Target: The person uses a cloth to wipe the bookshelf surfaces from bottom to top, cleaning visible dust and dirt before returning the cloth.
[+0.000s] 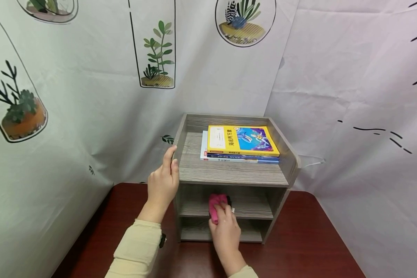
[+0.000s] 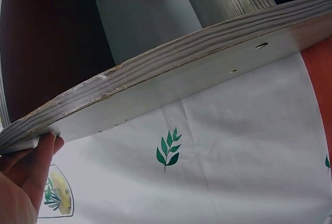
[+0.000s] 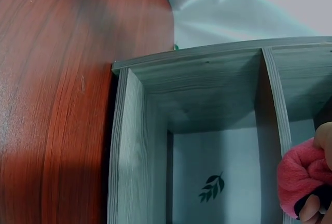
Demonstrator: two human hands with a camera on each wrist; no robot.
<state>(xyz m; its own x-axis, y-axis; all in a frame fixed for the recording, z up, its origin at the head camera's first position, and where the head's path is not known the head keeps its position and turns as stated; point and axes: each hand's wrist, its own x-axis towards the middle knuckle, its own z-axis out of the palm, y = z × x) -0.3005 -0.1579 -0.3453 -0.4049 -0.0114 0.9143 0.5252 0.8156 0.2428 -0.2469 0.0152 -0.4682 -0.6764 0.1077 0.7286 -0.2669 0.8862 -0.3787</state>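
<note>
Grips a bunched, fleecy pink cloth [image 1: 214, 204] in the curled fingers of the right hand [image 1: 226, 227], at the front edge of the flat grey wood-grain middle board [image 1: 253, 210], seemingly touching it. Rests the left hand [image 1: 161, 181], with fingers fairly straight, against the grey wood-grain left side panel [image 2: 155, 66] of the boxy open-fronted shelf unit [image 1: 208, 173]; hard to tell how firmly.

Could slide or rock the unit on the glossy dark-red table [image 1: 309, 231] by pushing hard with the cloth while bracing too lightly on the panel. Could, through such a jolt, shift the stack of paper-covered books [image 1: 243, 143], yellow on top. Might snag the fleece by dragging roughly along the board's edge, or scrape knuckles by reaching too high inside the narrow opening.
</note>
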